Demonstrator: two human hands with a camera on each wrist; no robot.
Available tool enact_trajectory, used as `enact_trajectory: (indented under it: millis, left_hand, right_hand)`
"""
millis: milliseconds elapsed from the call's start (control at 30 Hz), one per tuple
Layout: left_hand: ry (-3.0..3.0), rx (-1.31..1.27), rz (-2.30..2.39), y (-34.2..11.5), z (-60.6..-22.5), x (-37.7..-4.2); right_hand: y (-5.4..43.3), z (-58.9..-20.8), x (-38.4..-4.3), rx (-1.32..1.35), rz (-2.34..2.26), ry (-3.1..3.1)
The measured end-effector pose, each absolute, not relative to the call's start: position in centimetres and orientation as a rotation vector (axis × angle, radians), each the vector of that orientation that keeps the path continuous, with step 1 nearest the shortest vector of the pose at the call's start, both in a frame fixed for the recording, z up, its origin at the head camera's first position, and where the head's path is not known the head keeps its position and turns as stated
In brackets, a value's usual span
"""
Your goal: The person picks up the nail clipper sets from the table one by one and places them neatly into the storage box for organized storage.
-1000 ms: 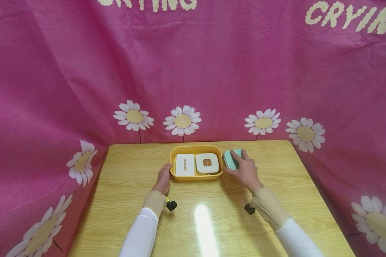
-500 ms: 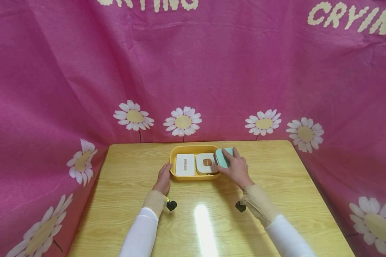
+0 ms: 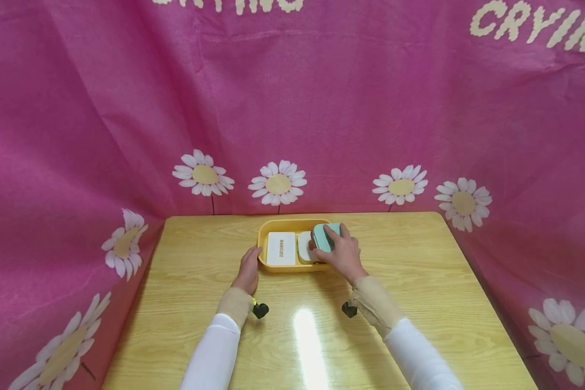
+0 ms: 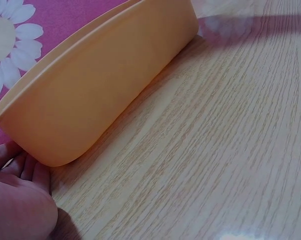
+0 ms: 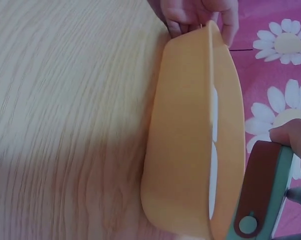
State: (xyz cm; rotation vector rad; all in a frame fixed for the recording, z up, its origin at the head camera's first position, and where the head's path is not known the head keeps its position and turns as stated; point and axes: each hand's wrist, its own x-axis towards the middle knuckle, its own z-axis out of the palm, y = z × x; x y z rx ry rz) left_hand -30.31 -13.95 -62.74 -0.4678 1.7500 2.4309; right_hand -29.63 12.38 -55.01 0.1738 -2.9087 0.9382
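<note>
In the head view, a yellow rectangular bin stands on the wooden table. My left hand holds its left end; the right wrist view shows the thumb over the rim and the other fingers against the outer wall. Above the bin's right half, my right hand grips a small mint-green case. A brown strap with a round button crosses the case's side. Inside the bin lie a white box lettered MANICURE and, right of it, a rounded white case, partly hidden under the mint one.
The wooden table ends at the back against a pink curtain with printed daisies, which also hangs along both sides. Light glares on the tabletop in front of the bin.
My right hand has carried the mint-green case leftward, from beside the bin's right end to over its right half, covering part of the rounded white case. The left hand stays at the bin.
</note>
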Motion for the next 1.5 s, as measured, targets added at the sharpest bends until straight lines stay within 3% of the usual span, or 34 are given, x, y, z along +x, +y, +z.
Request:
enact_trajectory:
  millis: [733, 1500]
  left_hand:
    - [1.769, -0.416, 2.370, -14.7, -63.0, -29.9]
    - [1.757, -0.439, 2.397, -14.1, -62.5, -29.8]
  right_hand:
    - [7.7, -57.7, -30.9, 0.173, 0.848, -2.886]
    - [4.8, -58.7, -33.0, -0.124, 0.580, -3.113]
